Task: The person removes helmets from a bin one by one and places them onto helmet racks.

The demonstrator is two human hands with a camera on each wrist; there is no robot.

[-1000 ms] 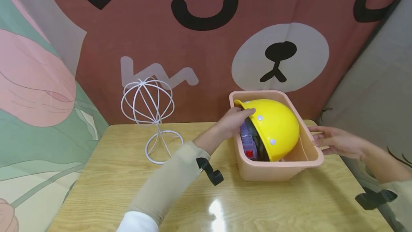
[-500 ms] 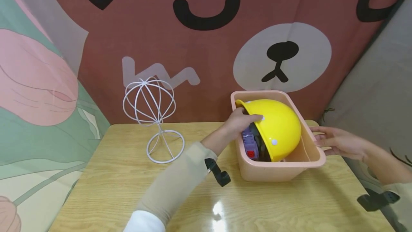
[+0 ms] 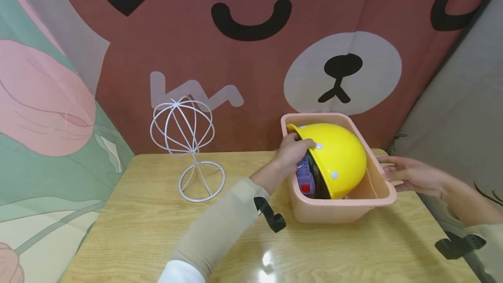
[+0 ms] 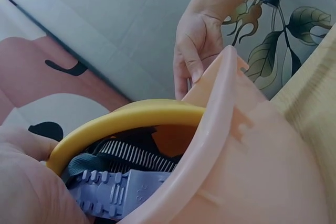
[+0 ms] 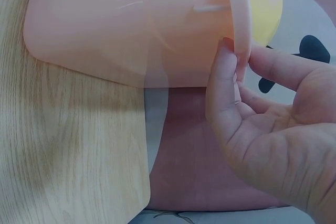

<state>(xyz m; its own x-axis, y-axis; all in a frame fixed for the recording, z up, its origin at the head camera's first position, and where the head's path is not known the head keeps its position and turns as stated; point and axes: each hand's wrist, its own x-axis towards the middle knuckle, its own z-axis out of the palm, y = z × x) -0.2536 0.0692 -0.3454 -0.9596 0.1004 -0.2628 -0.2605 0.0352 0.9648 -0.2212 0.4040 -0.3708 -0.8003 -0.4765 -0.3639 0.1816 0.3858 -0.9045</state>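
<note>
A yellow hard hat [image 3: 341, 156] lies tilted on its side inside a pink plastic bin [image 3: 326, 211], its open underside facing left. My left hand [image 3: 291, 152] grips the hat's rim, thumb on the outer shell and fingers tucked inside, where they are hidden in the head view. The purple adjuster strap [image 4: 123, 192] and black lining show under the rim in the left wrist view. On the bin's right side, my right hand [image 3: 416, 175] pinches the rim between thumb and fingers, as the right wrist view [image 5: 278, 119] confirms.
A white wire stand [image 3: 193, 150] with a round cage top stands upright on the left of the wooden table [image 3: 149, 230]. Behind the table hangs a brown cloth [image 3: 251, 73] printed with a bear's face. A grey cloth [image 3: 456, 112] hangs at the right.
My left hand has shifted slightly right along the hard hat's rim and taken a firmer hold. The hat, the bin and my right hand stay almost where they were.
</note>
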